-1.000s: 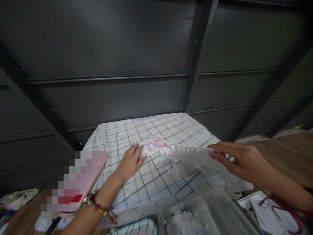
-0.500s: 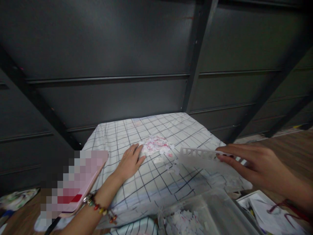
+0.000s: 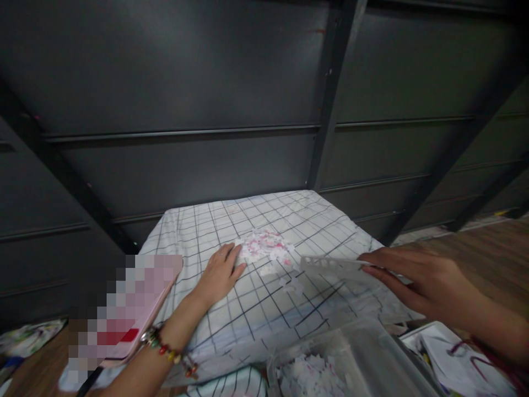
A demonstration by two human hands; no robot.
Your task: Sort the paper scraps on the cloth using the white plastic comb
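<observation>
Beyond a clear box [image 3: 372, 347] of paper scraps [image 3: 309, 375], pinching a translucent holed piece [image 3: 330, 266] in the right hand [image 3: 425, 278], thumb and fingers closed; resting the left hand [image 3: 221, 273] on checked cloth [image 3: 264, 212], fingers slightly parted, beside the pink-and-white paper heap [image 3: 264, 245].

Head view, forward and down onto both hands [image 3: 220, 274], apparently near in dim light.
</observation>
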